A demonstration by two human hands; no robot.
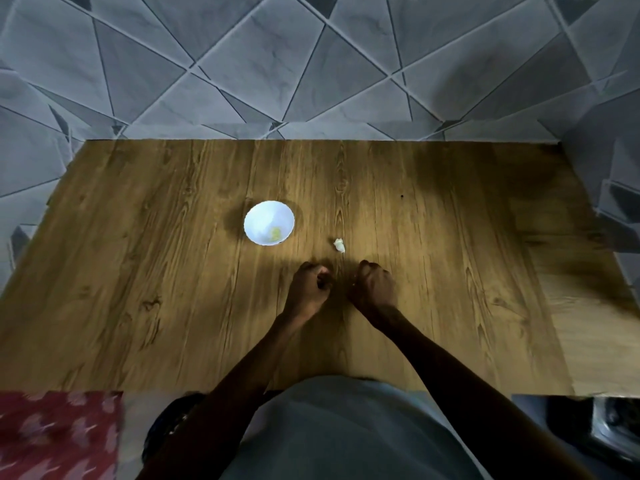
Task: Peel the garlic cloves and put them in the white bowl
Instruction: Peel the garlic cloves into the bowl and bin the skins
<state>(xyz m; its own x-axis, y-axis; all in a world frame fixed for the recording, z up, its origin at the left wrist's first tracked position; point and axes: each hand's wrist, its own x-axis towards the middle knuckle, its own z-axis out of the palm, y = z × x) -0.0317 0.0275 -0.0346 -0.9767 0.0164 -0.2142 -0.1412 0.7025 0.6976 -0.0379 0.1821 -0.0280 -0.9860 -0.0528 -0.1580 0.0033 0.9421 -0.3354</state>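
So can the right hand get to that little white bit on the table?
Probably yes. The white bit lies on the table just beyond the right hand, nothing between them.

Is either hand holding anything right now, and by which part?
Cannot tell. The left hand and right hand both have curled fingers over the brown wooden table, and any contents are hidden.

A wooden table (138, 271) fills the middle of the frame. Grey tiles (242, 64) with a triangle pattern cover the top. A red patterned cloth (59, 434) is at the lower left. A dark object (609, 424), not clear, is at the lower right.
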